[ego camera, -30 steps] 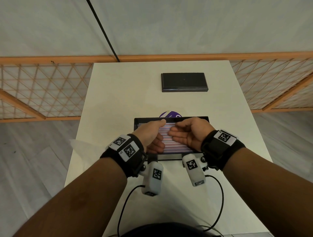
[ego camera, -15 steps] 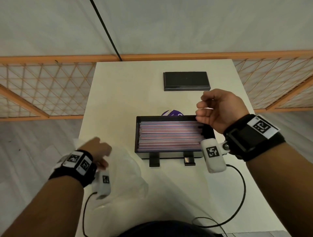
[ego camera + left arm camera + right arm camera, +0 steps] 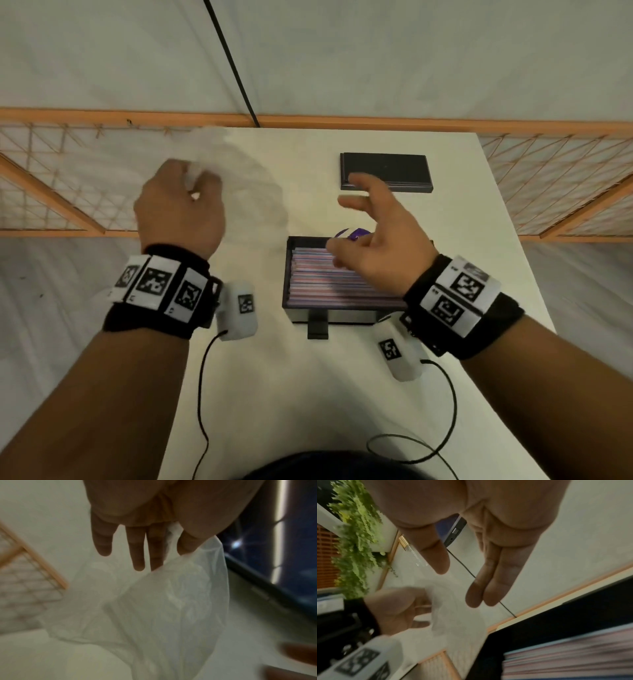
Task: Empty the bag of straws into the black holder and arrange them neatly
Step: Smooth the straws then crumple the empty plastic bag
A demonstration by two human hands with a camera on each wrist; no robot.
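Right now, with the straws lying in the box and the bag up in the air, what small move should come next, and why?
Probably set the bag aside. The left hand holds it up, limp and seemingly empty, while the straws already lie flat in the black holder. The right hand hovers open, free to tidy them.

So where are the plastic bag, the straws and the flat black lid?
plastic bag (image 3: 171, 608): left wrist view, its crumpled middle.
straws (image 3: 322, 284): head view, middle of the stack.
flat black lid (image 3: 394, 168): head view, its top face.
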